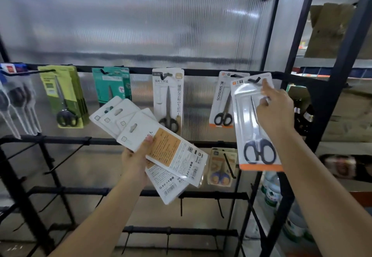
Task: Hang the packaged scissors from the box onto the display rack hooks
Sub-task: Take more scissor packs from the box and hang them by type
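Note:
My right hand (pixel 274 111) pinches the top right edge of a clear pack of black-handled scissors (pixel 255 123), whose hanging hole sits on the end of the top-right hook (pixel 254 80). A matching pack (pixel 221 99) hangs behind it on the same hook. My left hand (pixel 136 162) grips a fanned stack of several white scissor packs (pixel 153 146), backs facing me, in front of the middle of the rack. The black top rail (pixel 141 71) carries the hooks. The box is out of view.
The top rail also holds green packs (pixel 64 97), teal packs (pixel 111 88), a white pack with black scissors (pixel 168 99) and clear packs at far left (pixel 16 103). A small blue-and-orange scissors pack (pixel 221 166) hangs on the second rail. Bare hooks stick out from the lower rails. Shelves with bottles stand at right.

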Demonstrator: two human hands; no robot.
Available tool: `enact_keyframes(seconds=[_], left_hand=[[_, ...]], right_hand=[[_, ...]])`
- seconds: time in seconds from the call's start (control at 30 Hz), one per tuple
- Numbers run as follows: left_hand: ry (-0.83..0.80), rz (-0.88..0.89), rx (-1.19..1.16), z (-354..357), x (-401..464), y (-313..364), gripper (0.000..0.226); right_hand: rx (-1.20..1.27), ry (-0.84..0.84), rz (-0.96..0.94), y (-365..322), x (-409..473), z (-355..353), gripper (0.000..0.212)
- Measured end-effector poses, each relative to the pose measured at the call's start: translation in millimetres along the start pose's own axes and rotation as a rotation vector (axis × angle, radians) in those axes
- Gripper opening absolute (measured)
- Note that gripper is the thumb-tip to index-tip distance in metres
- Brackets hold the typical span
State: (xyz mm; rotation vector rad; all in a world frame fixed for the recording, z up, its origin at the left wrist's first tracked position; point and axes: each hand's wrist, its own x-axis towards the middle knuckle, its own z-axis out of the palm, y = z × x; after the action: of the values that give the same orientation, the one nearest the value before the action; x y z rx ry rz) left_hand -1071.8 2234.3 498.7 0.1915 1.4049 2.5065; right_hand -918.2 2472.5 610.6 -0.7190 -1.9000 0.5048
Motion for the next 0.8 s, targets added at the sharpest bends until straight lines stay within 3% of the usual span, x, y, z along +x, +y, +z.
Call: enact_keyframes(seconds=[0.17,0.23,0.3,0.37,0.43,0.5,0.63,0.73,0.8], left_hand=[[0.012,-0.006,-0.015,-2.5,-4.1,8.6,0.024],[0.026,-0.017,-0.044,-5.9,-6.0,11.6,0.025],[0.034,-0.044,-0.098,-11.2,-6.5,15.0,0.027],[0.024,-0.069,-0.119,-15.1,-8.1,17.6,0.03],[0.018,-0.083,-0.109,-15.7,-10.2,19.6,0.04],[-0.008,-0.082,-0.124,-14.7,-11.4,21.8,0.049],[-0.08,-0.066,-0.124,-15.4,-14.1,29.7,0.042],[-0.194,-0.083,-0.115,-14.6,-18.0,31.7,0.056],[-0.279,-0.107,-0.099,-15.0,-22.4,31.0,0.052]], right_hand=[[-0.061,-0.253,0.154,-9.3,21.3,24.8,0.069],[-0.164,-0.206,0.14,-11.2,9.3,32.4,0.067],[-0.005,-0.198,0.055,-13.9,-18.4,41.5,0.052],[0.198,-0.443,-0.024,-22.0,-55.3,49.6,0.041],[0.339,-0.817,0.031,-34.7,-87.5,56.3,0.05],[0.438,-0.988,0.132,-40.1,-108.8,67.5,0.05],[0.58,-0.893,0.307,-36.8,-128.1,85.0,0.028],[0.693,-0.776,0.413,-34.6,-136.2,92.2,0.02],[0.767,-0.709,0.491,-36.3,-141.9,96.5,0.017]])
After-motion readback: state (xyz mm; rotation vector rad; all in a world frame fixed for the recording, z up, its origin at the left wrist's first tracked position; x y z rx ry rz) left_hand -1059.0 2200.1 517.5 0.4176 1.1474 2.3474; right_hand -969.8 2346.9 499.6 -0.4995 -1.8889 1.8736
